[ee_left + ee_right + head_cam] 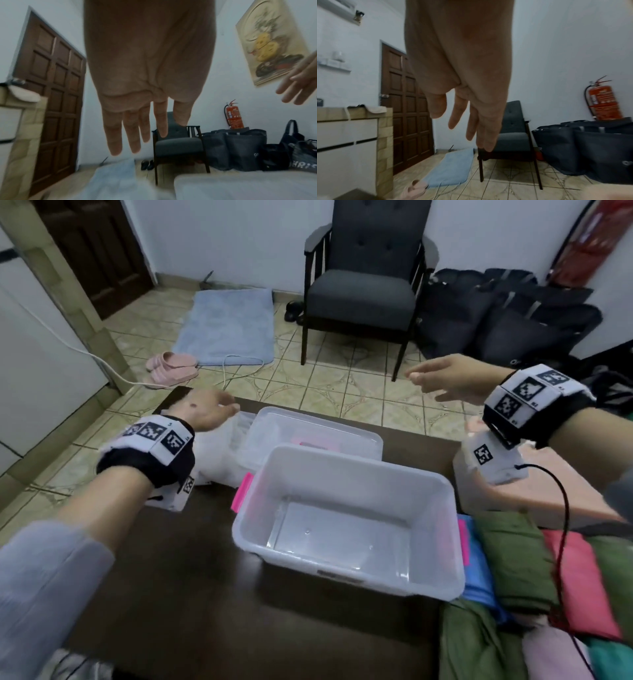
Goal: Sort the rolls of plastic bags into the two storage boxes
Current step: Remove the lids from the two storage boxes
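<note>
grey armchair [363, 282], blue mat [227, 326], pink slippers [171, 368]

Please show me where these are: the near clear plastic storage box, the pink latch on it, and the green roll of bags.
Near clear plastic storage box [346, 458]: head view, on its far rim.
Pink latch [241, 493]: head view, mid-clip, box's left side.
Green roll of bags [513, 559]: head view, middle of its top.

My head camera looks down and forward over the table [191, 594] toward the chair [363, 282] at 12 o'clock. Each wrist camera sits close behind its palm, facing 12 o'clock along the fingers. All three share the chair, door [51, 94] and blue mat [452, 167].
</note>
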The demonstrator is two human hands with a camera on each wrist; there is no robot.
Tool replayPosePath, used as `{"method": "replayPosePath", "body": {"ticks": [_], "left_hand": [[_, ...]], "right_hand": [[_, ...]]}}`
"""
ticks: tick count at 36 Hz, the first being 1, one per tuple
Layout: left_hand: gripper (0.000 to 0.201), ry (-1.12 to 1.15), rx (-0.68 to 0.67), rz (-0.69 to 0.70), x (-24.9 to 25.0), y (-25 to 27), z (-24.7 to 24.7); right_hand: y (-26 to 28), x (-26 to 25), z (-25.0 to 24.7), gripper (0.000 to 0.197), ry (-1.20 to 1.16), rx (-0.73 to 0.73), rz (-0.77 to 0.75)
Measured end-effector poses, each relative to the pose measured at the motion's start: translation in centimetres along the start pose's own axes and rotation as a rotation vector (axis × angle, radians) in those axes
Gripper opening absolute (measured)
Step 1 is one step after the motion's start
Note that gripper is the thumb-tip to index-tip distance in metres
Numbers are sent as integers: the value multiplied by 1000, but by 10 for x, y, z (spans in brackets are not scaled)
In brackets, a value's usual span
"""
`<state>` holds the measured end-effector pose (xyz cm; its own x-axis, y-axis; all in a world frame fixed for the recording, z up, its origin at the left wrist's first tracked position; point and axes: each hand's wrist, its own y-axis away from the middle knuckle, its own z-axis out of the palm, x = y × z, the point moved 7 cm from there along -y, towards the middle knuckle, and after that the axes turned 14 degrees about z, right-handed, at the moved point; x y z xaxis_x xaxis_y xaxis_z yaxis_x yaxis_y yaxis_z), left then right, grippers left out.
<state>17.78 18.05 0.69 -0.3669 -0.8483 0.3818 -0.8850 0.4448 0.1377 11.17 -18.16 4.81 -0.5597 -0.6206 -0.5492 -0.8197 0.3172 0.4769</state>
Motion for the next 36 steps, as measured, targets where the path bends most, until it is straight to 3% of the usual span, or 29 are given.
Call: {"method": "replayPosePath", "body": {"ticks": [3, 9, 13, 17, 26, 33, 36], "left_hand": [[39, -6, 43, 86, 51, -1, -34], [31, 495, 26, 294, 179, -8, -45], [29, 705, -109, 381, 271, -13, -14], [31, 667, -241, 324, 328, -28, 39], [53, 302, -474, 138, 353, -63, 130], [47, 334, -493, 88, 346, -77, 155], [42, 362, -518, 106, 345, -80, 156]], "right_hand": [[20, 35, -37, 32, -63, 84, 76], [71, 134, -109, 23, -2, 165, 317], [101, 198, -145, 17, -7, 239, 423], [117, 250, -154, 21, -70, 290, 519], [101, 311, -131, 33, -154, 336, 553], [78, 308, -118, 40, -127, 334, 514], [67, 310, -113, 35, -142, 304, 522]]}}
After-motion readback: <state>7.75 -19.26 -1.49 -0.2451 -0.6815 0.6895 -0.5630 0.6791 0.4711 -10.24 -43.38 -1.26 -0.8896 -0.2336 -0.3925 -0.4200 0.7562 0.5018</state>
